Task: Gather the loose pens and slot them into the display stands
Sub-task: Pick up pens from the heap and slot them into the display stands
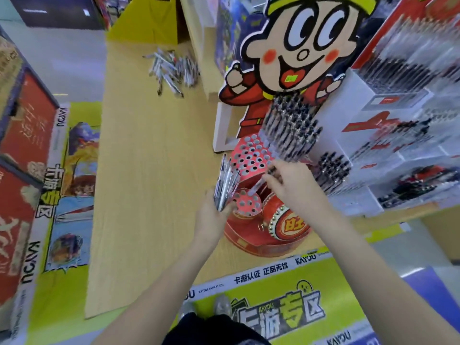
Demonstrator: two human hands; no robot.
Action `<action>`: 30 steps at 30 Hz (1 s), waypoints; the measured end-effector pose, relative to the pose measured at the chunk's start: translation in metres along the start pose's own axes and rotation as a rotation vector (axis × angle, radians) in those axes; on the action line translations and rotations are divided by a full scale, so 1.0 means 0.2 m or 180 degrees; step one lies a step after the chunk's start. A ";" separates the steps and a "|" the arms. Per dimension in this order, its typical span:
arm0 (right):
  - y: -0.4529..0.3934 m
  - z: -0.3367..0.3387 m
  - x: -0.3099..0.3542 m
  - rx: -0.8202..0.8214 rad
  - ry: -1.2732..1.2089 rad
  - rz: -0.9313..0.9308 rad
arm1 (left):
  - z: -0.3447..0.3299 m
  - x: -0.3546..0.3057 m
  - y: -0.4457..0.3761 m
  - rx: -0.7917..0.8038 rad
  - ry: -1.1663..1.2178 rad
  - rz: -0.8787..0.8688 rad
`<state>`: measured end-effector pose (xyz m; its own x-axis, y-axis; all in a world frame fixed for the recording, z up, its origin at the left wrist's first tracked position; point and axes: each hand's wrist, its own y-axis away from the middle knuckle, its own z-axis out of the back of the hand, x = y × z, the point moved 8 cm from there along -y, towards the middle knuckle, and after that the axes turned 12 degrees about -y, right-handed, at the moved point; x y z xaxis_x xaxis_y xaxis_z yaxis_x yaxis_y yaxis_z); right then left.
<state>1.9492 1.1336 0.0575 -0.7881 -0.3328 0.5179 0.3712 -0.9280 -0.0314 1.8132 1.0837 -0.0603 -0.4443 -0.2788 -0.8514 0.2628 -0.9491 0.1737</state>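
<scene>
at the red display stand (pixel 251 158) on the bench (pixel 154 170), our right hand (pixel 286 181) pinches one pen (pixel 257 186) over the small holder (pixel 247 204), our left hand (pixel 211 215) grips a bundle of pens (pixel 225 184), many holes are empty, and a loose pile (pixel 171 68) waits well apart.

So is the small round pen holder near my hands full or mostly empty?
Mostly empty. The small round holder shows open holes across its top, with only the one pen that the right hand is slotting in.
</scene>
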 end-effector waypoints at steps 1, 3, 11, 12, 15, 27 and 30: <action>-0.02 -0.05 0.01 0.0107 0.0109 -0.0031 | 0.00 0.00 -0.01 0.0005 -0.0055 -0.0022; -0.06 -0.11 0.01 0.0087 0.0270 -0.0110 | -0.01 0.00 -0.01 -0.0014 -0.0090 -0.0072; -0.02 -0.12 -0.01 -0.0295 0.0200 -0.0441 | 0.00 0.00 0.00 -0.0142 -0.0174 -0.0129; -0.02 -0.12 -0.02 -0.0336 0.0152 -0.0475 | 0.01 -0.01 0.01 -0.0156 -0.0110 -0.0148; -0.01 -0.14 -0.04 -0.0371 -0.0196 -0.0628 | 0.05 -0.03 0.04 -0.0195 0.0004 -0.0217; 0.23 -0.08 0.07 -0.0329 -0.2767 -0.0509 | 0.19 -0.28 0.25 0.0079 0.0108 -0.0876; 0.24 -0.03 0.07 -0.0381 -0.2853 -0.0412 | 0.17 -0.33 0.28 0.0329 0.0251 -0.0948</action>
<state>1.9537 1.0828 0.0588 -0.1251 -0.0166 0.9920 0.2137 -0.9768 0.0106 1.8270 1.0443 0.0219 -0.4199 0.0218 -0.9073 0.0411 -0.9982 -0.0430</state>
